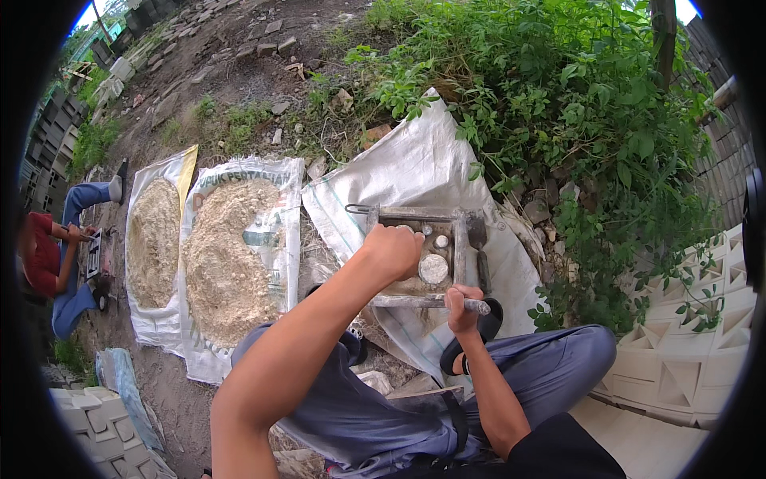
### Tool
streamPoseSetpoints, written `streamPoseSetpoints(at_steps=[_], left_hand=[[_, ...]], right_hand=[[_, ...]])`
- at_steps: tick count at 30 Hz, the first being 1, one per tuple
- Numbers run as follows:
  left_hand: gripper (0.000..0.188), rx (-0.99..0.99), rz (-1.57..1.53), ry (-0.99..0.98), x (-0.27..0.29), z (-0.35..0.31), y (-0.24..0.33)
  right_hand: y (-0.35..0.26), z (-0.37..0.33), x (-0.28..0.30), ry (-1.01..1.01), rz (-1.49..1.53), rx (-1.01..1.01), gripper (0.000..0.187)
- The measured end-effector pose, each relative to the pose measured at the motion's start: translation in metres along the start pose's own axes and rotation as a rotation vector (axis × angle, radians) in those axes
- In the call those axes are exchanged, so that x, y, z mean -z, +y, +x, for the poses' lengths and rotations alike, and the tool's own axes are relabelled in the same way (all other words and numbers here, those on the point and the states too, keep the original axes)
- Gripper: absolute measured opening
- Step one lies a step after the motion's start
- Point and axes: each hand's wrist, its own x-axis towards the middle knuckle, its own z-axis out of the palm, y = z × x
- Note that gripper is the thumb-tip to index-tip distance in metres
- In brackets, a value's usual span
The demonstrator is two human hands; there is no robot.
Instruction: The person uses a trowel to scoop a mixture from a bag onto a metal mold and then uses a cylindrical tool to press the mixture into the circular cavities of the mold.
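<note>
A greyish, dust-covered frame-like mould (pixel 415 214) lies before me on a white woven sack (pixel 399 182). Inside its rim are a large pale round piece (pixel 434 269) and two smaller ones, amid sandy material. My left hand (pixel 396 251) is closed in a fist over the mould's left side; what its fingers hold is hidden beneath it. With closed fingers, my right hand (pixel 463 310) grips the near bar (pixel 479 306) of the mould at its right end. A dark flat block (pixel 476 229) sits against the mould's far right corner.
Two sacks with heaps of pale sandy powder (pixel 231 255) lie to the left. Beyond them another person (pixel 48 255) sits holding a similar frame. Green plants (pixel 550 96) grow at the far right, beside stacked pale patterned blocks (pixel 678 343). More blocks (pixel 108 431) stand lower left.
</note>
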Motion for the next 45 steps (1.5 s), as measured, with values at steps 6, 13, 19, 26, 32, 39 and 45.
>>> streamPoseSetpoints(at_steps=[6,13,19,26,32,39,45], left_hand=[[0.025,0.017,-0.008,-0.001,0.002,-0.002,0.002],[0.026,0.004,-0.012,-0.072,-0.001,-0.004,0.003],[0.03,-0.051,0.007,0.043,0.0,-0.006,0.01],[0.021,-0.034,0.081,0.071,-0.01,-0.003,0.008],[0.023,-0.038,0.009,0.001,-0.002,-0.005,0.01],[0.024,-0.057,0.037,-0.022,-0.001,-0.008,0.012],[0.024,-0.081,0.016,0.06,-0.011,-0.003,0.015]], right_hand=[[-0.018,0.009,-0.015,-0.017,0.036,-0.216,0.031],[0.021,0.001,-0.014,0.055,0.005,-0.102,0.031],[0.002,-0.004,-0.006,0.142,0.376,0.028,0.037],[-0.018,-0.005,-0.01,0.076,-0.064,0.294,0.024],[0.034,-0.001,-0.007,0.11,0.069,0.062,0.032],[0.017,0.005,-0.014,0.148,0.225,0.067,0.031],[0.008,-0.004,-0.028,0.164,0.14,0.165,0.031]])
